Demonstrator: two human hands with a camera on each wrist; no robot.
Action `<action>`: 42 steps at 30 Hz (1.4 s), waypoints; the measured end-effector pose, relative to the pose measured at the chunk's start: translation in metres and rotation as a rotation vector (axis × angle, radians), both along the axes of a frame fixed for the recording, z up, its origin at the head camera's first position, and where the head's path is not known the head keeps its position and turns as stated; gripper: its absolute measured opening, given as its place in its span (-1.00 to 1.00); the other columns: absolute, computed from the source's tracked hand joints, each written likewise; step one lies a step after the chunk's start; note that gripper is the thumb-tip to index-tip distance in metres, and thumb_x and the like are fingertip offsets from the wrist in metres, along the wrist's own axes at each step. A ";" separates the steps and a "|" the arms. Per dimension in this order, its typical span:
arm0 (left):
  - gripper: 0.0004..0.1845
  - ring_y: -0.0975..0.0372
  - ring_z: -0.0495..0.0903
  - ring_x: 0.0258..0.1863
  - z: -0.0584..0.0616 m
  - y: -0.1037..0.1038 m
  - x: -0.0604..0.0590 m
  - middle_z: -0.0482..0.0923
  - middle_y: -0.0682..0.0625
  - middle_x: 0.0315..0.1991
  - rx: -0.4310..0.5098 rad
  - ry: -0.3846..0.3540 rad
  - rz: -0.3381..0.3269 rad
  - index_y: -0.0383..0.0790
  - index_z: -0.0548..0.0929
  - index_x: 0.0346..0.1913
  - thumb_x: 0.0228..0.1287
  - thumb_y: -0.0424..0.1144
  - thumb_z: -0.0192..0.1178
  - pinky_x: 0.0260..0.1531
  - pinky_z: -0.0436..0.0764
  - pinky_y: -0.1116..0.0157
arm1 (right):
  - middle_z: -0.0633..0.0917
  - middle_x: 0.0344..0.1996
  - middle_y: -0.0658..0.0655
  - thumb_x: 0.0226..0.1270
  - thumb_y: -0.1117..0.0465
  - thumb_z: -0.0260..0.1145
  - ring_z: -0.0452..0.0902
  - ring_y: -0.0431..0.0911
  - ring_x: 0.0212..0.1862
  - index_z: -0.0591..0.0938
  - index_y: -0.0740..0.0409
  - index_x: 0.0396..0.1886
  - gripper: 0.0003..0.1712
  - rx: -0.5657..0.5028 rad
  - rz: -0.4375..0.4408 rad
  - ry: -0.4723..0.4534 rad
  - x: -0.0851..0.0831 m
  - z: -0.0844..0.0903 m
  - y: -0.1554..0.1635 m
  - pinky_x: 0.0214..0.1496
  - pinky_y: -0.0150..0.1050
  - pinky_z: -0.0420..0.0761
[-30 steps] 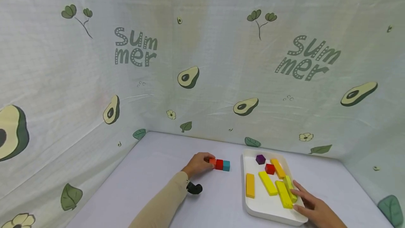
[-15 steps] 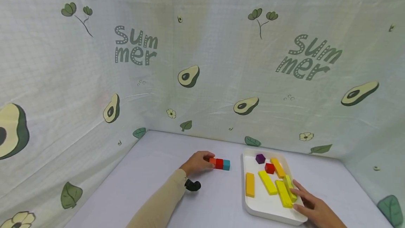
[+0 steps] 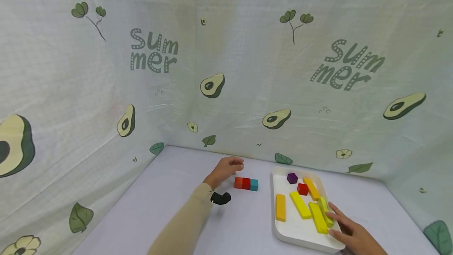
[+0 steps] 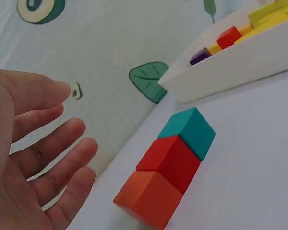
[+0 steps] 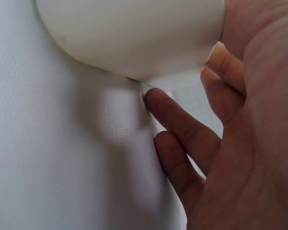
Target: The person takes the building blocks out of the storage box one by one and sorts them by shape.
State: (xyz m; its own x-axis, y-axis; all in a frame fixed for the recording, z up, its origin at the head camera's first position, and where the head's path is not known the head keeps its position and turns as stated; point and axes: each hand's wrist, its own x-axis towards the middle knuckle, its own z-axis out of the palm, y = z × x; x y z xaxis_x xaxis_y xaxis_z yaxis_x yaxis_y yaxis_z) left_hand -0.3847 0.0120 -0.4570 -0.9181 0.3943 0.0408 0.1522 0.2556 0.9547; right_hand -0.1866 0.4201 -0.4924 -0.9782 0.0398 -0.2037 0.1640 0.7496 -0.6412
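A row of three cubes lies on the table: orange (image 3: 238,182), red (image 3: 245,183) and teal (image 3: 254,184). My left hand (image 3: 236,164) hovers just behind and left of the row with relaxed fingers, holding nothing. The left wrist view shows its spread fingers (image 4: 62,158) apart from the orange cube (image 4: 149,196), with the red cube (image 4: 169,160) and teal cube (image 4: 188,130) beyond. My right hand (image 3: 336,223) holds the near right corner of the white tray (image 3: 276,227), thumb over the rim, fingers (image 5: 182,129) outside the tray wall (image 5: 134,33).
The tray holds a purple block (image 3: 291,178), a red cube (image 3: 302,189), orange bars (image 3: 280,207) and yellow bars (image 3: 300,204). Cloth walls printed with avocados close off the back and both sides. A black wrist mount (image 3: 220,198) sits under my left sleeve.
My left hand let go of the orange cube, rose and moved back from the row, fingers opening. The cubes and my right hand stayed in place.
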 end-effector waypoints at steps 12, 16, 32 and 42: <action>-0.74 0.14 0.66 -0.11 0.014 0.068 0.024 0.67 0.14 -0.17 0.037 -0.040 -0.016 -0.03 0.70 0.06 0.36 -0.13 0.32 -0.03 0.64 0.20 | 0.06 0.55 0.29 0.30 -0.29 0.32 0.10 0.45 0.43 0.43 0.11 0.45 -0.14 0.004 -0.010 0.003 0.002 0.004 -0.005 0.20 0.20 0.50; -0.77 0.18 0.67 -0.20 0.014 0.090 0.036 0.68 0.13 -0.25 0.027 -0.040 -0.019 -0.10 0.71 0.03 0.37 -0.17 0.31 -0.11 0.65 0.22 | 0.05 0.55 0.29 0.32 -0.29 0.30 0.09 0.44 0.44 0.43 0.10 0.45 -0.14 0.004 -0.007 0.001 0.004 0.002 -0.003 0.20 0.20 0.49; -0.86 0.09 0.68 -0.17 0.016 0.136 0.056 0.68 0.11 -0.27 0.029 -0.070 -0.031 -0.02 0.73 -0.07 0.40 -0.13 0.27 -0.10 0.66 0.20 | 0.09 0.54 0.26 0.29 -0.29 0.32 0.14 0.43 0.42 0.47 0.08 0.42 -0.16 0.002 -0.023 0.023 0.004 0.000 -0.001 0.19 0.21 0.51; -0.85 0.14 0.65 -0.26 0.014 0.162 0.062 0.63 0.12 -0.32 -0.081 -0.057 -0.019 -0.06 0.73 -0.07 0.36 -0.17 0.31 -0.17 0.66 0.26 | 0.10 0.54 0.26 0.29 -0.30 0.32 0.13 0.42 0.43 0.49 0.10 0.40 -0.17 0.004 -0.028 0.044 0.006 0.002 -0.003 0.21 0.20 0.49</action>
